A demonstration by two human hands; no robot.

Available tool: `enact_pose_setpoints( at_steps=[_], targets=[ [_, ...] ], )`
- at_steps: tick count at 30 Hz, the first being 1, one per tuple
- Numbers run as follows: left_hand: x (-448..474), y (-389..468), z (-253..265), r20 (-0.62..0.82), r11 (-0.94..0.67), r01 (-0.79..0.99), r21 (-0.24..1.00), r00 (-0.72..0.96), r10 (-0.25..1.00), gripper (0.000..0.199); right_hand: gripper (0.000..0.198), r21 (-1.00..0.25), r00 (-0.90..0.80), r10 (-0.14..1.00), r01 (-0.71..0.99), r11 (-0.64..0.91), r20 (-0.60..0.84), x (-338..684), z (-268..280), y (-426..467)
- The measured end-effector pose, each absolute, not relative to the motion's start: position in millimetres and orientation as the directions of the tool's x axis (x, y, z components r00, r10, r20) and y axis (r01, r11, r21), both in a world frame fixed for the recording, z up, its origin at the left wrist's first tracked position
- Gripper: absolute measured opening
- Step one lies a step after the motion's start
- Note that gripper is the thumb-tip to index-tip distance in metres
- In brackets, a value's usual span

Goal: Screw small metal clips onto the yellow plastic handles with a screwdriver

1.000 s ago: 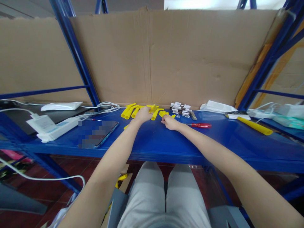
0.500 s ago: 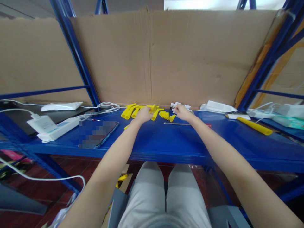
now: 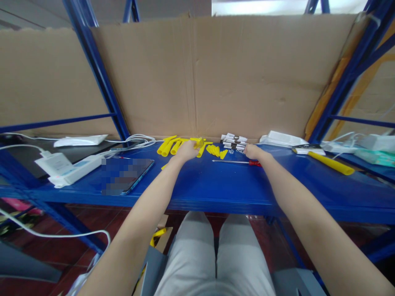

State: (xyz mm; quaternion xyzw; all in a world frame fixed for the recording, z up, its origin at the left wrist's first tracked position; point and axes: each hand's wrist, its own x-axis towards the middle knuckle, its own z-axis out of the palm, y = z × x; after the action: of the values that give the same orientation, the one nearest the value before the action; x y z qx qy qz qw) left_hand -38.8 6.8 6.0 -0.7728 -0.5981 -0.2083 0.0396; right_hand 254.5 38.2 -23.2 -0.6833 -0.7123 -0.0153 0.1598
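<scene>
My left hand (image 3: 187,151) is closed on a yellow plastic piece (image 3: 199,142) at the back of the blue shelf. Several yellow tubes (image 3: 167,146) lie to its left, and one more yellow tube (image 3: 201,149) is just to its right. My right hand (image 3: 253,152) has its fingers curled by the small shiny bits (image 3: 240,152); whatever it pinches is hidden. Close below it is a screwdriver (image 3: 230,161) with a red handle. Small yellow wedge-shaped pieces (image 3: 213,150) lie in a row between my hands, and white strips with dark bands (image 3: 233,139) are stacked behind.
A phone or tablet (image 3: 140,174) and a white power strip (image 3: 78,168) are on the left, with coiled white cables (image 3: 142,140). At right lie a white packet (image 3: 282,139) and a long yellow-handled tool (image 3: 331,163). A cardboard panel (image 3: 247,78) stands behind the blue shelf (image 3: 212,185).
My right hand has moved right and slightly toward me, from the white strips to beside the screwdriver handle, uncovering the strips. My left hand stays nearly still with the yellow piece.
</scene>
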Motion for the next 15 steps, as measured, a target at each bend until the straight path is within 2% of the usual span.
enact_pose_setpoints(
  at_steps=[5,8,9,11,13,15],
  targets=[
    [-38.1,6.4,5.2,0.385,-0.296,0.930,0.218,0.197,0.902,0.028,0.016,-0.107,0.020,0.984,0.994,0.000,0.180,251.4,-23.4,36.2],
    [-37.1,-1.3,10.0,0.408,-0.322,0.898,0.300,0.184,0.894,0.022,0.017,-0.082,0.015,0.985,0.997,-0.001,0.174,251.4,-22.0,33.8],
    [-35.8,-5.3,13.1,0.400,-0.327,0.871,0.365,0.171,0.900,0.019,0.017,-0.081,0.012,0.983,0.997,0.002,0.183,251.9,-20.9,33.3],
    [-30.6,-13.8,21.4,0.311,-0.313,0.753,0.579,0.151,0.938,0.013,0.019,-0.117,0.019,0.970,0.993,0.010,0.243,252.8,-17.5,33.1],
    [-20.3,-19.3,30.6,0.177,-0.272,0.505,0.819,0.228,0.957,0.010,0.021,-0.223,0.060,0.936,0.975,0.020,0.346,252.3,-13.0,33.3],
    [-4.4,-19.0,38.1,0.036,-0.115,0.214,0.970,0.341,0.939,0.011,0.024,-0.400,0.145,0.898,0.916,0.037,0.415,249.1,-8.7,32.9]
  ],
)
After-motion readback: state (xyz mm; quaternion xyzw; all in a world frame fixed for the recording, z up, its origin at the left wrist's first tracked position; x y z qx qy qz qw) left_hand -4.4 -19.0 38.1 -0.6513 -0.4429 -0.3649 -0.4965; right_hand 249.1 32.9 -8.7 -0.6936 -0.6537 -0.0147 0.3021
